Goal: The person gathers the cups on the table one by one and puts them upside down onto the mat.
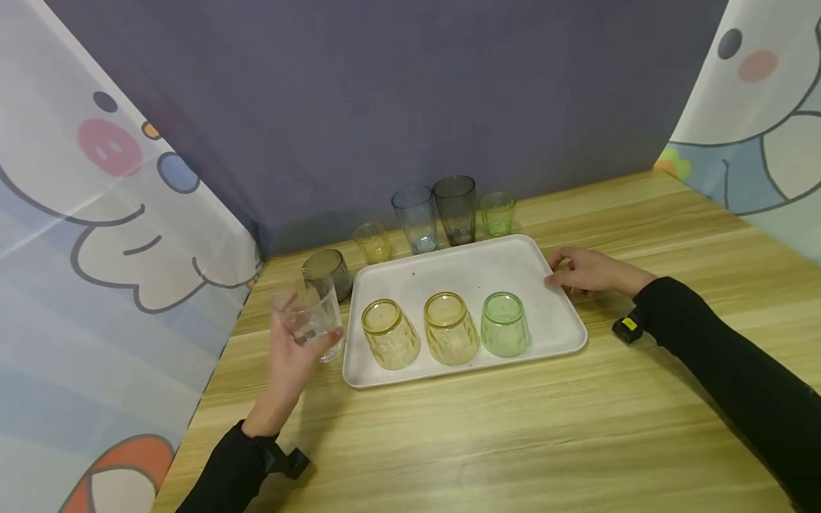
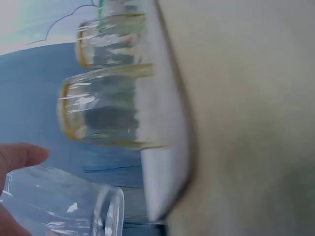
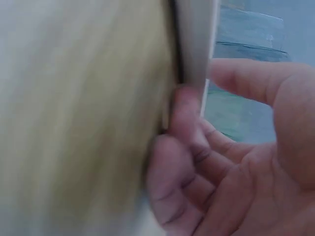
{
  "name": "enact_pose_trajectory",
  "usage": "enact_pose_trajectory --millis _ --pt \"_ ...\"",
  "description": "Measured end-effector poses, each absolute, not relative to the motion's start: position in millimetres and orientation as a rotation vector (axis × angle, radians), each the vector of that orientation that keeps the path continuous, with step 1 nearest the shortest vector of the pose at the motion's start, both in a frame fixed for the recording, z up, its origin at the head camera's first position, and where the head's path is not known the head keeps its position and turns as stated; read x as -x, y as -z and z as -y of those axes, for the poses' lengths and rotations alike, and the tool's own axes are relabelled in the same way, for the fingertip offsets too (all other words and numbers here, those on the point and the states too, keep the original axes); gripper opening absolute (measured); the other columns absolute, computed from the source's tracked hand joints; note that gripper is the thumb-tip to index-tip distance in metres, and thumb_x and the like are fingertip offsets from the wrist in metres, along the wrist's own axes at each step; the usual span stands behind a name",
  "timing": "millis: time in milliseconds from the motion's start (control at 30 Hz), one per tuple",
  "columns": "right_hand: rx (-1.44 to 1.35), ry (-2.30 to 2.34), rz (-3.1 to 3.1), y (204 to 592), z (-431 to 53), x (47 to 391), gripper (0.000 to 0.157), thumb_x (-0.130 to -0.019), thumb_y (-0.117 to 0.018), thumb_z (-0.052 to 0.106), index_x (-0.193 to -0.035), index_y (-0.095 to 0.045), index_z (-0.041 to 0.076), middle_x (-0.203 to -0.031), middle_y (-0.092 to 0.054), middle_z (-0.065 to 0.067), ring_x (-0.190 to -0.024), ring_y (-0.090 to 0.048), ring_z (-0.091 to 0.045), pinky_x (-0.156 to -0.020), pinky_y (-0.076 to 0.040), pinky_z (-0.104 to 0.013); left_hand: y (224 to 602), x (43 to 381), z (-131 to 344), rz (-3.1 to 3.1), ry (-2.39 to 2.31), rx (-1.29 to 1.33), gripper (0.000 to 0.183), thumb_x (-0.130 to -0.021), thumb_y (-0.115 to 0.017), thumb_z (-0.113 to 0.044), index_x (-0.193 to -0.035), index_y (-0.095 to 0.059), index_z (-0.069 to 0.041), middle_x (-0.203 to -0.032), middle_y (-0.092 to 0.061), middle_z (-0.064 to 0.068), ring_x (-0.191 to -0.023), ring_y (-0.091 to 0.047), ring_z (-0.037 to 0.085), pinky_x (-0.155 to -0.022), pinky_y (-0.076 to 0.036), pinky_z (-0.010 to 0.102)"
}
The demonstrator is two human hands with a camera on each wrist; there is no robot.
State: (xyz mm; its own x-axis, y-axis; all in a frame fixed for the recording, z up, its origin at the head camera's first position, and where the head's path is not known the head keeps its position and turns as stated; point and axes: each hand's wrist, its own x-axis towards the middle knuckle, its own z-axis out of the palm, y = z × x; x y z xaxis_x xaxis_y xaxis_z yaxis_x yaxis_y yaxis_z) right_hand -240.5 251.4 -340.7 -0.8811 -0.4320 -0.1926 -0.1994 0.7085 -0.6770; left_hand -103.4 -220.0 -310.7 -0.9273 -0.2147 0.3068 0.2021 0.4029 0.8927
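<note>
My left hand [image 1: 290,356] grips a clear drinking glass [image 1: 323,322] just off the left side of a white tray [image 1: 449,272]. In the left wrist view, the thumb and fingers lie around the side of this clear glass [image 2: 64,204]. At the tray's right edge, my right hand [image 1: 586,271] holds the rim, with the thumb above and fingertips tucked at the underside in the right wrist view. Two yellow glasses [image 1: 393,340] and a green glass [image 1: 505,329] stand upside down in a row along the tray's near side.
Behind the tray stand a small yellow glass [image 1: 373,242], a tall blue glass [image 1: 417,219], a tall dark grey glass [image 1: 457,210] and a small green glass [image 1: 497,214]. A short grey glass [image 1: 336,278] sits by its left corner. A grey backdrop [image 1: 385,92] borders the wooden table [image 1: 513,434].
</note>
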Motion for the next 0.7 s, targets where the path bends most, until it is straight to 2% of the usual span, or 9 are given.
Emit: enact_pose_trajectory --millis 167,300,367,433,533,633,700 --pt "0.509 0.792 -2.728 325.3 -256.4 237.4 0.052 -0.092 -0.055 0.038 -0.123 -0.047 -0.003 -0.09 -0.064 -0.015 -0.07 -0.057 -0.021 -0.06 -0.048 -0.038 279.7 110.2 215.2 2.295 1.523 -0.027 0.09 -0.075 -0.078 -0.017 -0.144 -0.021 -0.021 -0.133 -0.042 0.012 -0.117 -0.046 0.022 -0.1 -0.038 0.05" --pt "0.526 0.73 -2.991 305.0 -248.4 230.9 0.049 -0.092 -0.053 0.036 -0.124 -0.049 0.0 -0.107 -0.061 -0.022 -0.085 -0.058 -0.027 -0.069 -0.048 -0.046 259.9 118.9 208.5 2.338 1.488 -0.037 0.084 -0.075 -0.078 -0.027 -0.138 -0.024 -0.018 -0.136 -0.045 0.007 -0.115 -0.048 0.018 -0.096 -0.041 0.043" --pt "0.616 0.767 -3.138 291.1 -235.6 225.4 0.043 -0.092 -0.054 0.031 -0.122 -0.051 0.002 -0.11 -0.059 -0.021 -0.091 -0.056 -0.03 -0.072 -0.048 -0.048 252.6 125.6 204.8 2.385 1.454 0.009 0.083 -0.077 -0.077 -0.031 -0.138 -0.023 -0.017 -0.138 -0.044 0.008 -0.117 -0.046 0.019 -0.096 -0.041 0.044" --pt "0.837 0.792 -3.282 276.1 -217.8 220.1 0.036 -0.091 -0.055 0.026 -0.119 -0.054 0.003 -0.11 -0.057 -0.019 -0.095 -0.054 -0.031 -0.074 -0.048 -0.049 248.1 134.1 201.2 2.441 1.417 0.081 0.083 -0.079 -0.074 -0.035 -0.141 -0.021 -0.017 -0.141 -0.041 0.009 -0.12 -0.044 0.022 -0.098 -0.041 0.047" --pt "1.394 0.778 -3.365 253.6 -181.9 212.8 0.03 -0.088 -0.059 0.016 -0.115 -0.057 0.003 -0.109 -0.057 -0.017 -0.1 -0.051 -0.029 -0.076 -0.05 -0.046 250.3 150.0 195.7 2.506 1.381 0.205 0.086 -0.082 -0.071 -0.039 -0.146 -0.017 -0.02 -0.146 -0.035 0.011 -0.128 -0.037 0.027 -0.102 -0.036 0.055" --pt "2.016 0.657 -3.221 235.7 -141.3 204.8 0.031 -0.084 -0.059 0.005 -0.114 -0.057 0.003 -0.113 -0.056 -0.017 -0.104 -0.052 -0.027 -0.078 -0.053 -0.041 278.0 181.2 201.0 2.545 1.318 0.352 0.09 -0.082 -0.07 -0.041 -0.149 -0.011 -0.029 -0.153 -0.024 0.004 -0.136 -0.028 0.023 -0.108 -0.03 0.054" --pt "2.292 0.512 -3.069 228.0 -116.3 198.4 0.036 -0.083 -0.059 0.0 -0.118 -0.055 0.005 -0.119 -0.056 -0.016 -0.109 -0.052 -0.026 -0.084 -0.053 -0.039 293.3 197.2 202.0 2.556 1.259 0.443 0.09 -0.083 -0.069 -0.043 -0.149 -0.008 -0.033 -0.156 -0.019 0.002 -0.138 -0.025 0.021 -0.109 -0.028 0.054"
